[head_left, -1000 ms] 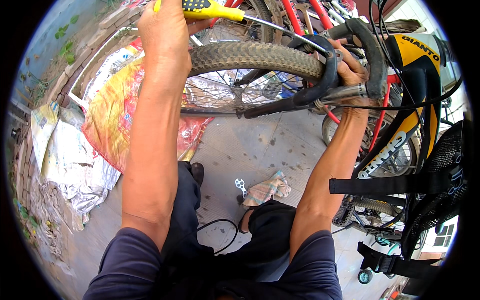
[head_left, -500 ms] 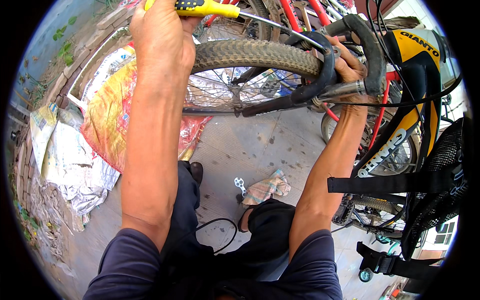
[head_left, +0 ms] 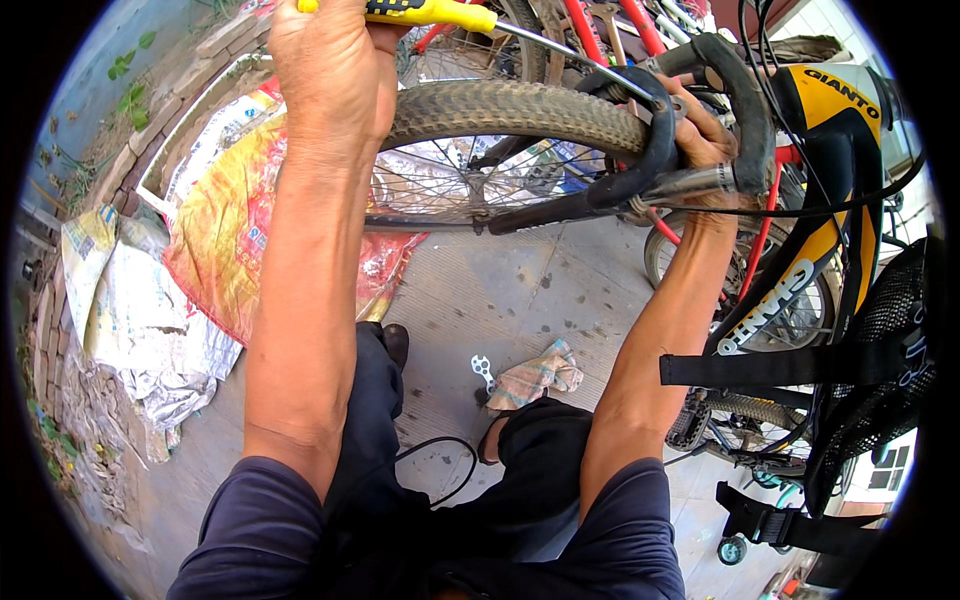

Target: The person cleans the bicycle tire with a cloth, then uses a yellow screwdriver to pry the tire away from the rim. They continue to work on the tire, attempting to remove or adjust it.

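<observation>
Left hand [head_left: 335, 75] clasped a screwdriver [head_left: 450, 14] at eleven o'clock; right hand [head_left: 702, 135] curled by the fork [head_left: 600, 193] at two, hold unclear.

Short navy sleeves [head_left: 255, 515]; loose black trousers [head_left: 540, 450]; a dark, round-toed left shoe [head_left: 396, 346].

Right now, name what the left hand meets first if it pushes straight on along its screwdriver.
Probably the black fork: the screwdriver in the left hand points there, its tip overlapping it in view; whether they touch is unclear.
</observation>
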A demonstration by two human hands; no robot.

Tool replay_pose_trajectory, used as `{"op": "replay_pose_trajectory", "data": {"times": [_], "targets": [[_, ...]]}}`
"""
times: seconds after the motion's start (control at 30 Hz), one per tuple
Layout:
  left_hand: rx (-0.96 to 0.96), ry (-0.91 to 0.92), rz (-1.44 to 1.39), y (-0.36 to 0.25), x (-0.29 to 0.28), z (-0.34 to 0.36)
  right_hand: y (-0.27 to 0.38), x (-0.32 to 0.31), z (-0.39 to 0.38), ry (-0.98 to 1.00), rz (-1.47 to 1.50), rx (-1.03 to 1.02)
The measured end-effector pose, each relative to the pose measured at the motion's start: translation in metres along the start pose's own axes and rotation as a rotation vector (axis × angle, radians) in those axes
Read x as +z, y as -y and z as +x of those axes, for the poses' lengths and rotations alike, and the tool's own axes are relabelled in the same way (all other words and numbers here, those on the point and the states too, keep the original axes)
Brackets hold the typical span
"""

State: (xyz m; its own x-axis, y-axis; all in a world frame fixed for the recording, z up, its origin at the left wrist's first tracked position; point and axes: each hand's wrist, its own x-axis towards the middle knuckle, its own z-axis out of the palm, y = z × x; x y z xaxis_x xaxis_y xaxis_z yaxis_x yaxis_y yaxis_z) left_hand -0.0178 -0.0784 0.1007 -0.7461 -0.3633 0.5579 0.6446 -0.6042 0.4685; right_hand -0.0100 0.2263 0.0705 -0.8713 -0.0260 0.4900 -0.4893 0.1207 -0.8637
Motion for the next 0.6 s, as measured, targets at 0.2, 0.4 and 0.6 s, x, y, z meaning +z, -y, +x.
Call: {"op": "replay_pose_trajectory", "data": {"times": [0.2,0.4,0.6], "targets": [[-0.003,0.012,0.058,-0.003,-0.001,-0.002,0.001,0.001,0.000,0.005,0.074,0.060],[-0.042,0.229,-0.140,-0.018,-0.002,-0.005,0.002,0.002,-0.001,0.004,0.051,0.013],[-0.052,0.378,-0.080,-0.019,-0.011,0.003,0.002,0.000,0.001,0.048,0.096,0.013]]}}
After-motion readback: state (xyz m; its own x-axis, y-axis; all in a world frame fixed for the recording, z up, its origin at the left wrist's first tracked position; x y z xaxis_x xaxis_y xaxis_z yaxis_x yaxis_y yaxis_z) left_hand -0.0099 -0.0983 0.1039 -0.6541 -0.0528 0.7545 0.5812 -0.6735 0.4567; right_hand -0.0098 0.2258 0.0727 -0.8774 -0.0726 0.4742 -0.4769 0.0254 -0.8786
